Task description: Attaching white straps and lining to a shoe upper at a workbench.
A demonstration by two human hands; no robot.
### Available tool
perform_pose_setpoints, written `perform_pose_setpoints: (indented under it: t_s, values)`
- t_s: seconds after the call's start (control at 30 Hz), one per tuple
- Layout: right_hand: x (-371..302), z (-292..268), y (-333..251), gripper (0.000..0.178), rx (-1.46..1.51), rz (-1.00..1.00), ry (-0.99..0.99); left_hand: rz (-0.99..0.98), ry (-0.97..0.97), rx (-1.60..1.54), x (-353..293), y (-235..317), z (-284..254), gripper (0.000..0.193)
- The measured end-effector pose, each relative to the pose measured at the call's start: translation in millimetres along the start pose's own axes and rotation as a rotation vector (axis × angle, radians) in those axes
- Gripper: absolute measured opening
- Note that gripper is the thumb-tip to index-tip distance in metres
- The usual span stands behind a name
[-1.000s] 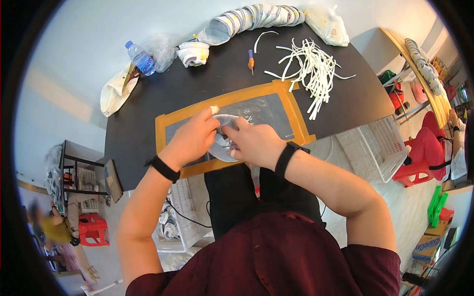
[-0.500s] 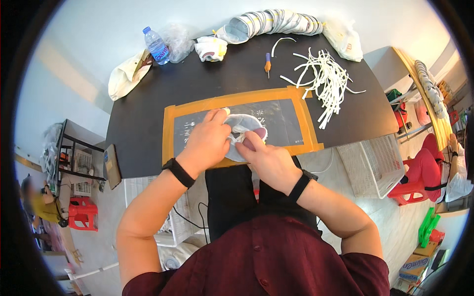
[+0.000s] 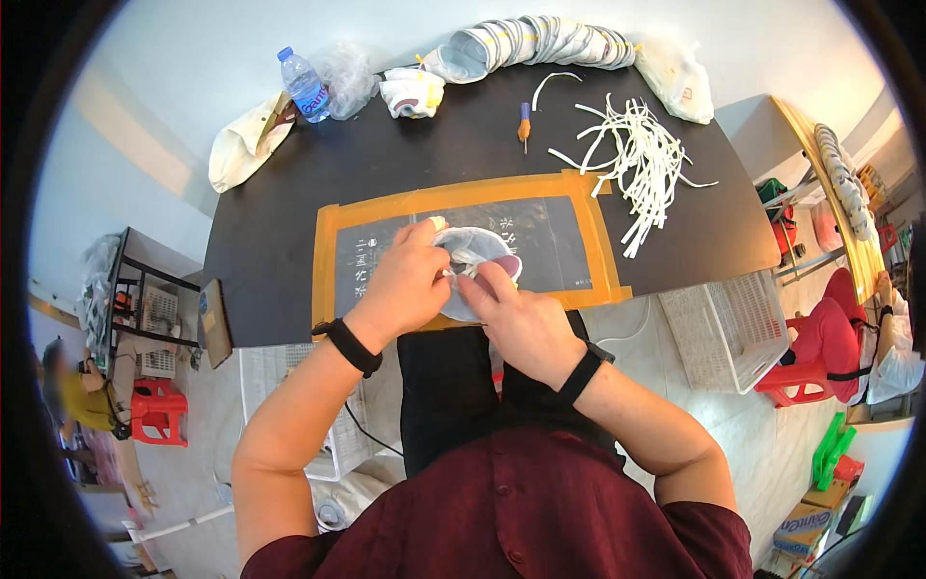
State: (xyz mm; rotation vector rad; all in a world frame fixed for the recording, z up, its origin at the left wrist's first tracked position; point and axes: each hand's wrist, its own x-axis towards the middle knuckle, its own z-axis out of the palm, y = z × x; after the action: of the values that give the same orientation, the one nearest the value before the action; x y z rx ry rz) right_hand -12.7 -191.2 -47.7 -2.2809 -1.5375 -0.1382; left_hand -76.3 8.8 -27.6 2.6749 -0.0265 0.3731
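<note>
The mat (image 3: 579,207) is lying on the table (image 3: 270,241) at centre. The mask (image 3: 473,253) is resting on the mat. The strips (image 3: 641,159) are lying at 2 o'clock, the screwdriver (image 3: 524,124) at 12 o'clock, and the bottle (image 3: 303,85) at 11 o'clock.

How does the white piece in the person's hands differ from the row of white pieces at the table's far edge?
The held white piece is single, lying over the orange-taped mat between left hand and right hand. The stacked row is many, nested on their sides, untouched. Both look white and rounded.
</note>
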Motion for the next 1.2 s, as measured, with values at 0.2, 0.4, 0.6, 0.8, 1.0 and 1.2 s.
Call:
perform_pose_setpoints:
  t_s: [0.2, 0.4, 0.6, 0.8, 1.0, 1.2]
  values:
    - [1, 2, 1, 0.043, 0.014, -0.053, 0.095, -0.004, -0.006, 0.009, 4, -3, -2, 0.02]
    - [1, 4, 2, 0.041, -0.023, -0.044, 0.097, 0.034, -0.062, 0.052, 6, -3, -16, 0.016]
    - [0, 5, 2, 0.048, 0.026, -0.031, 0.061, 0.009, -0.085, 0.073, 6, 3, -14, 0.009]
    - [2, -1, -2, 0.052, 0.07, -0.011, 0.007, -0.034, -0.074, 0.028, 4, 2, -9, 0.01]
    - [1, 1, -2, 0.052, 0.053, -0.005, -0.016, -0.025, -0.072, 0.055, 4, 0, -3, 0.01]
    - [0, 4, 0, 0.058, 0.051, -0.014, 0.047, -0.062, -0.056, -0.155, 2, -4, -3, 0.008]
